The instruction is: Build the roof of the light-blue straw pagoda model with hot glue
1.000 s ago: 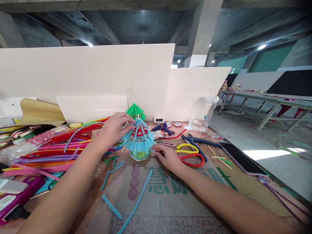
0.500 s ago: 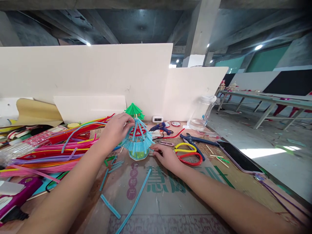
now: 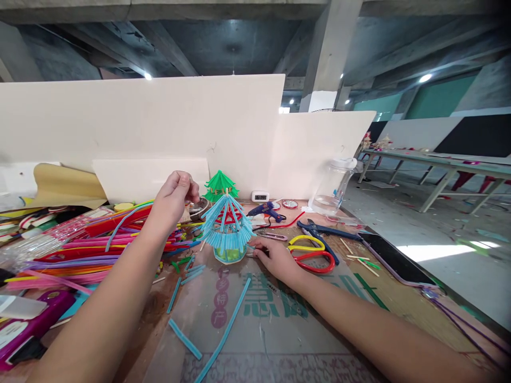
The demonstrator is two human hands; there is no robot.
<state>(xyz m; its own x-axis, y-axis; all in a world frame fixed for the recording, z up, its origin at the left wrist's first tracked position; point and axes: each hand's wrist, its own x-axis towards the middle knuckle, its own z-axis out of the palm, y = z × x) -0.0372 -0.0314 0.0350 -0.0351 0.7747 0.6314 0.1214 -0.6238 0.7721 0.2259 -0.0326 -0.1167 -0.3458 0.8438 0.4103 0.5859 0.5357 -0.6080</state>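
A small pavilion model (image 3: 227, 229) of light blue straws with a red inside and a green base stands on the table. My left hand (image 3: 172, 197) is raised to its upper left, off the model, with fingertips pinched together on something I cannot make out. My right hand (image 3: 275, 256) rests on the table at the model's lower right, fingers curled near its base; a thin stick seems to lie under the fingertips. A green straw roof piece (image 3: 221, 183) stands behind the model.
A heap of coloured straws (image 3: 80, 244) lies at the left. Cut blue straw pieces (image 3: 223, 335) lie in front. Scissors with yellow and red handles (image 3: 311, 252), a blue glue gun (image 3: 265, 211), blue pliers (image 3: 323, 230), a phone (image 3: 393, 258), a clear jar (image 3: 333, 186) and white boards (image 3: 159, 122) surround the spot.
My left hand has lifted off the top of the blue model and moved up and left, fingers now pinched. My right hand has stayed by the base.
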